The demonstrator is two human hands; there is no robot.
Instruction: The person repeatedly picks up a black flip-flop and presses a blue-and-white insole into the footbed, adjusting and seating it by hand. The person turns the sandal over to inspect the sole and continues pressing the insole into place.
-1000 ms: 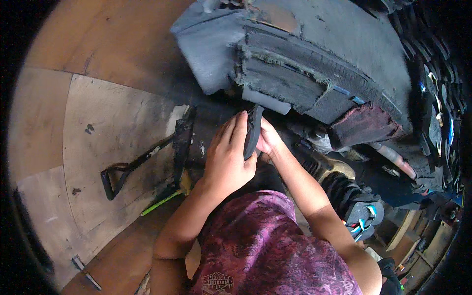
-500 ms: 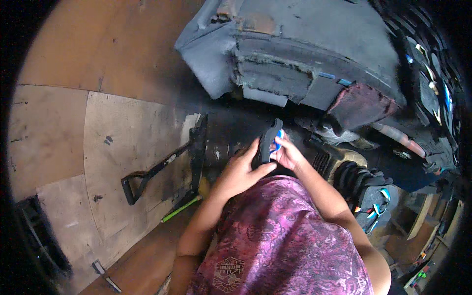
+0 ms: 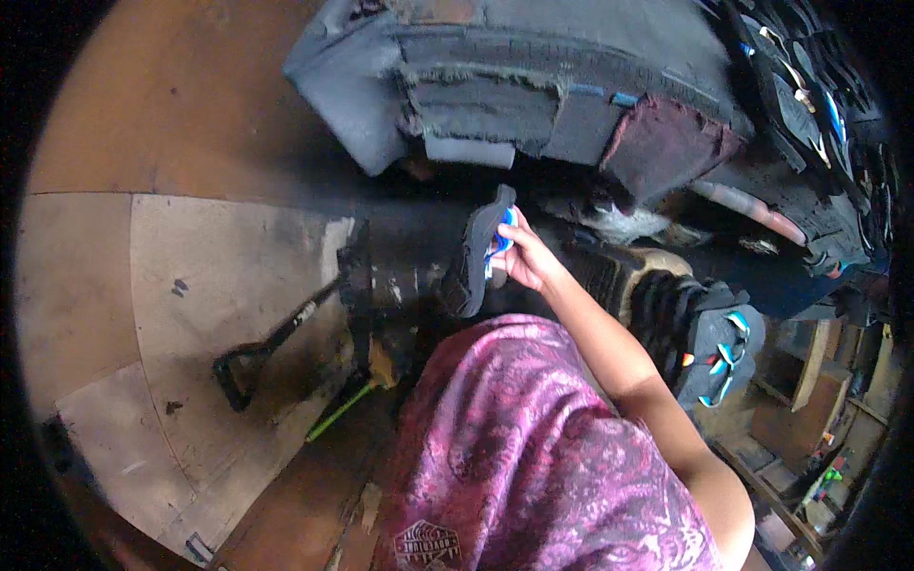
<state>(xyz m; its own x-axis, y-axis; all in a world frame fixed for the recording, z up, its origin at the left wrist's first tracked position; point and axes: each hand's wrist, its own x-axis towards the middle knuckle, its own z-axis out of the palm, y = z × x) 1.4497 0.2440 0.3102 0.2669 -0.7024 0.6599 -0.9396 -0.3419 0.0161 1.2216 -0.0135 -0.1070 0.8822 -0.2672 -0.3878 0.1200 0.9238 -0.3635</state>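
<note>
My right hand [image 3: 526,249] is closed round the strap side of a black sandal [image 3: 466,271] with blue and white straps. It holds the sandal on edge, its long sole turned toward the left, in front of the dark gap under a grey padded bench [image 3: 495,109]. Part of the fingers is hidden behind the straps. No left hand or forearm shows anywhere in the picture.
On the right lies a stack of black sandals [image 3: 725,354] with light blue and white straps. More sandals [image 3: 809,105] fill the upper right. A black metal bar with a loop handle [image 3: 276,347] and a green stick [image 3: 338,412] are at left. Wooden shelving [image 3: 809,381] stands lower right.
My left hand has let go of the sandal and gone out of view. My right hand alone keeps the sandal, now somewhat higher and farther left in the picture. The whole view has shifted slightly.
</note>
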